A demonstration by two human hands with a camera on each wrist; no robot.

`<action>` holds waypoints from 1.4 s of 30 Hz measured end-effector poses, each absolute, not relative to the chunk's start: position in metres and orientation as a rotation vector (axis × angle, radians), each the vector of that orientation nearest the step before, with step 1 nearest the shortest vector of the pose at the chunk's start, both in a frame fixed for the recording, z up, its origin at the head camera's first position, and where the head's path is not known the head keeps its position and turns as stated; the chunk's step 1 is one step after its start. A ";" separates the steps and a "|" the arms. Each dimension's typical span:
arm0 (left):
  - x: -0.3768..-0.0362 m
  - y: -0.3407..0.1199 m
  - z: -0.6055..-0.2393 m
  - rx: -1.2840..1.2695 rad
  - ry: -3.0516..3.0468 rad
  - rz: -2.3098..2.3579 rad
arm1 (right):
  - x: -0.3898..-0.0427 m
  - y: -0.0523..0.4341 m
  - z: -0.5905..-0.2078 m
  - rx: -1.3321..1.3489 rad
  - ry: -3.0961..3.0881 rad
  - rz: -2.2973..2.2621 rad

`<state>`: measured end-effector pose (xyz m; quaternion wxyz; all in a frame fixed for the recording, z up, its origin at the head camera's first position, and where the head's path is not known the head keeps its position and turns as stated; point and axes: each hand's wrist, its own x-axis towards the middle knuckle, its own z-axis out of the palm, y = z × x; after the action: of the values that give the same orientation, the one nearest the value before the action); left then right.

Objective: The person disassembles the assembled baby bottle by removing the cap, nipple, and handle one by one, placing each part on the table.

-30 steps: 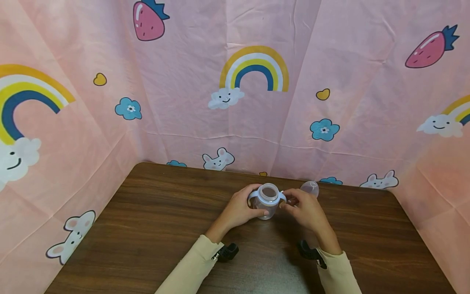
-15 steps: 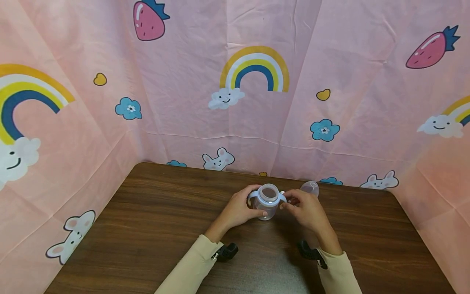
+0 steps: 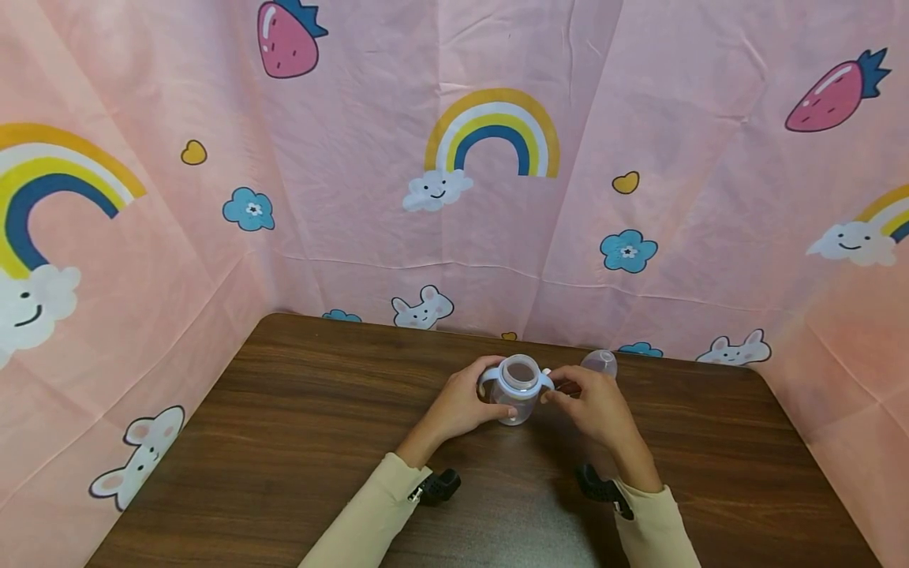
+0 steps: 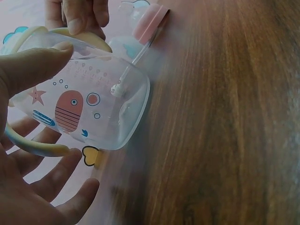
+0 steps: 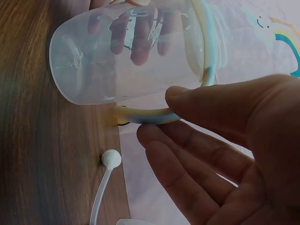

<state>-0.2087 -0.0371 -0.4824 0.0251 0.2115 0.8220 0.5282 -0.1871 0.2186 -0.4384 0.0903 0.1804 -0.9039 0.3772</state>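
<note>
Head view: I hold a clear cup [image 3: 516, 393] with two side handles, upright and open at the top, at the far middle of the brown wooden surface [image 3: 284, 442]. My left hand [image 3: 465, 404] wraps the cup's left side, fingers curled round the body and the thumb across its front. My right hand [image 3: 592, 404] meets the right handle, thumb and forefinger pinching it. A clear dome lid [image 3: 600, 364] lies just behind my right hand, near the surface's far edge. A pink backdrop [image 3: 355, 205] printed with rainbows, strawberries and rabbits encloses the surface on three sides. Cream sleeves [image 3: 369, 513] cover both forearms.

Left wrist view: the cup [image 4: 89, 101] shows printed figures, a striped fish and a star among them. My left thumb [image 4: 33, 65] presses on its wall, and my left fingers [image 4: 56, 176] spread loosely beneath the pale yellow handle [image 4: 40, 147]. Whether the base touches the surface I cannot tell. A thin straw with a small ball end [image 4: 118, 90] is seen through the wall. My right fingertips [image 4: 84, 16] grasp the far handle.

Right wrist view: the cup's rounded base [image 5: 75, 61] faces the camera, close to the surface [image 5: 42, 159]. My right thumb [image 5: 220, 108] bears on the handle loop [image 5: 154, 116] with the fingers [image 5: 187, 173] extended beneath it, a light pinching grip. The straw's ball end [image 5: 111, 159] lies on the surface just beside the cup.
</note>
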 end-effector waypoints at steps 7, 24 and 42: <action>-0.208 -0.037 -0.482 0.657 2.537 1.638 | -0.187 0.218 -0.437 0.554 -2.671 1.129; -0.209 -0.038 -0.482 0.638 2.541 1.627 | -0.187 0.219 -0.436 0.508 -2.707 1.118; -0.209 -0.038 -0.482 0.628 2.541 1.629 | -0.185 0.219 -0.431 0.485 -2.689 1.112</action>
<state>-0.2087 -0.0381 -0.4821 0.0294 0.2035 0.8238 0.5282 -0.1848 0.2195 -0.4308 0.0955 0.1638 -0.9074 0.3751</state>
